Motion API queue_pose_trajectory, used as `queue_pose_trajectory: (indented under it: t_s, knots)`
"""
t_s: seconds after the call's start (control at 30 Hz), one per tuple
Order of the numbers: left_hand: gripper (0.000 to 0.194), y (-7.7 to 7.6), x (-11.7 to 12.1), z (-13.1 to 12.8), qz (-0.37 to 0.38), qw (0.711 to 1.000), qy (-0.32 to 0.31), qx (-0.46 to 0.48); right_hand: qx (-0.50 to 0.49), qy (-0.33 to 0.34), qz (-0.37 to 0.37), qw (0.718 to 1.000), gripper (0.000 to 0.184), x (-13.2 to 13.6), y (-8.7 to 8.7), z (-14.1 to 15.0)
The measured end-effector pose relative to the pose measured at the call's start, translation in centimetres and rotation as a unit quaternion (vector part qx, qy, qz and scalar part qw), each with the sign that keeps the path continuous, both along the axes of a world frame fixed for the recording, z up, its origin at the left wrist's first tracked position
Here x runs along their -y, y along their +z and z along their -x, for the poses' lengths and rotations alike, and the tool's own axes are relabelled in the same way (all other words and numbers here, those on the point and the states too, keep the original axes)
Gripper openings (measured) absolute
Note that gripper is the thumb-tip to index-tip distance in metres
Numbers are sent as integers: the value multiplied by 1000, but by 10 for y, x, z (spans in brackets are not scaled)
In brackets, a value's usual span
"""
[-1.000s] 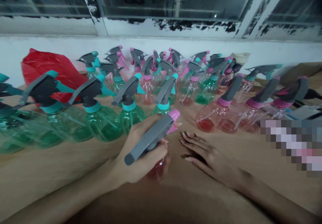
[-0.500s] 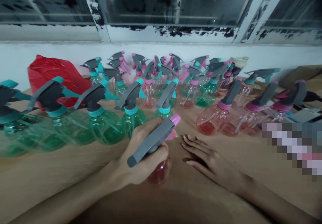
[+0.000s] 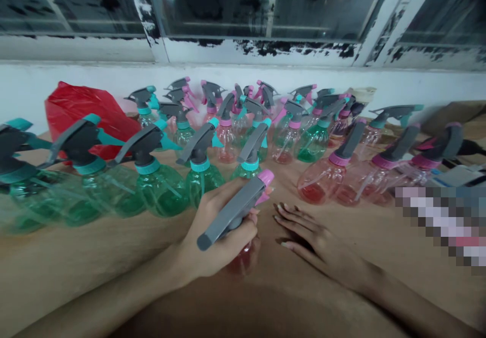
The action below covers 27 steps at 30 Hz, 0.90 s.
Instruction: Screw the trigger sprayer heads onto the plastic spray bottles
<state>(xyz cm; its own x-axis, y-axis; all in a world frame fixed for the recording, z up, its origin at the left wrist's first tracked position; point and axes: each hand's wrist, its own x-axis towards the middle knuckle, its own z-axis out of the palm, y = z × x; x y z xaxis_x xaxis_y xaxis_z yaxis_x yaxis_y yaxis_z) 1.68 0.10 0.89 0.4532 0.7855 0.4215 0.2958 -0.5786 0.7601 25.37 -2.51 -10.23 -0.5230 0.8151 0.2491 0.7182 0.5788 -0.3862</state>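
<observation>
My left hand [image 3: 222,234] is wrapped round the neck of a spray bottle [image 3: 236,209] with a grey head, a pink nozzle and red liquid low in its clear body. Most of that bottle's neck is hidden behind my fingers. On the brown tabletop [image 3: 288,292], my right hand [image 3: 313,234] lies flat with its fingers stretched out, a little to the right of the bottle and apart from it. Just beyond my left hand stands a green spray bottle [image 3: 204,178] with a teal collar. Pink-collared bottles [image 3: 317,183] with red liquid stand beyond my right hand.
Several green spray bottles [image 3: 161,191] line the left side. Behind them, a mixed group of pink and teal-collared bottles [image 3: 228,143] stands by the white wall [image 3: 23,87]. A red plastic bag [image 3: 85,108] lies back left; a brown bag [image 3: 455,120] is at the right.
The bottle in my left hand has shifted very slightly to the right with the hand. My right hand has stayed where it was on the table.
</observation>
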Motion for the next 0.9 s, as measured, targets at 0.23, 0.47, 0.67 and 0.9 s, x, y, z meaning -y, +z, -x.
queue_pose_trajectory:
  t_s: [0.23,0.47,0.67,0.9]
  knots:
    - [20,-2,-1,1,-23,1000,9,-8,24,1,8,1000,48,1,2,0]
    - [21,-3,-3,0,-32,999,9,-8,20,3,9,1000,49,0,1,0]
    - [21,-6,-2,2,-57,998,12,-25,11,2,-1,1000,48,1,1,0]
    - [23,-4,-1,1,-46,998,17,-31,37,3,-21,999,47,0,-1,-1]
